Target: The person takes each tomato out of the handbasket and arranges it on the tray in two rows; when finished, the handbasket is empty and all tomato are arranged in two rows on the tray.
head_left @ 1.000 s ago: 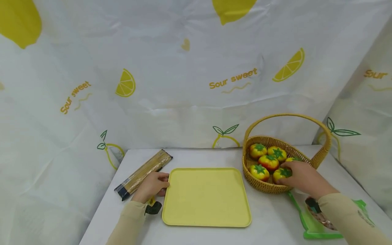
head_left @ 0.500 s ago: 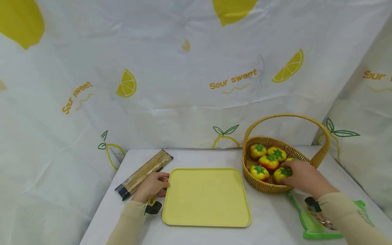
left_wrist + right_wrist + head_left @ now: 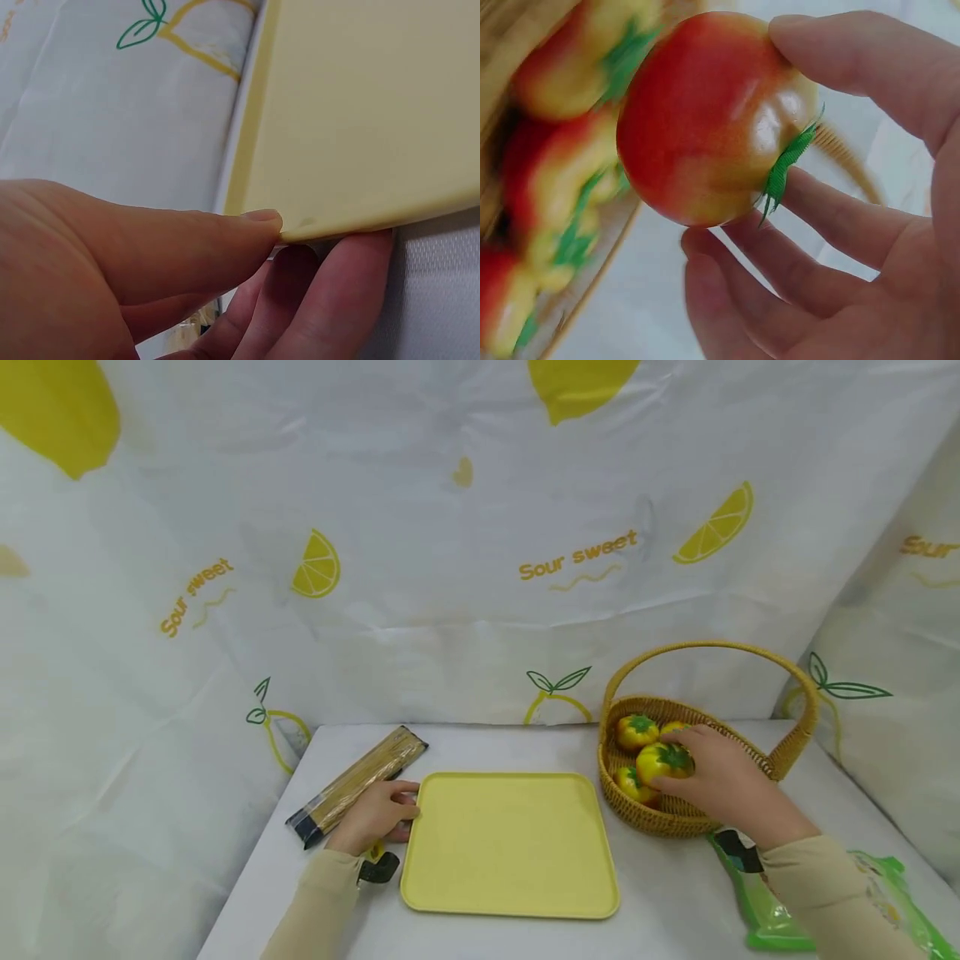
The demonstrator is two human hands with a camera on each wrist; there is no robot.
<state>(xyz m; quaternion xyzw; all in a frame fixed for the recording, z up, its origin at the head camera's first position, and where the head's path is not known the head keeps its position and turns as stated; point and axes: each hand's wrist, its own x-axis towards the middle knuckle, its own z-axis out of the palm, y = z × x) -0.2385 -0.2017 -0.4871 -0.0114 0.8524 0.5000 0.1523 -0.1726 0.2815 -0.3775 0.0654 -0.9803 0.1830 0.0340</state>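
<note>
A red-and-yellow tomato (image 3: pixel 705 120) with a green leafy top is pinched between the thumb and fingers of my right hand (image 3: pixel 723 781). In the head view it is held over the wicker basket (image 3: pixel 660 825), in which several similar tomatoes (image 3: pixel 637 732) lie. My left hand (image 3: pixel 375 818) grips the left edge of a yellow rectangular tray (image 3: pixel 510 843). The left wrist view shows the thumb on top of the tray's rim (image 3: pixel 375 225) and fingers beneath it. Part of the basket's inside is hidden behind my right hand.
A clear-wrapped pack of thin tan sticks (image 3: pixel 367 777) lies left of the tray, near my left hand. Under my right forearm is a green-edged plastic bag (image 3: pixel 780 935), partly hidden. The basket's tall handle (image 3: pixel 705 645) arches above it. A lemon-print cloth (image 3: pixel 420 568) stands behind the table.
My right hand has lifted one tomato from the front right of the basket and moved it slightly up and left. The left hand stays on the tray's edge.
</note>
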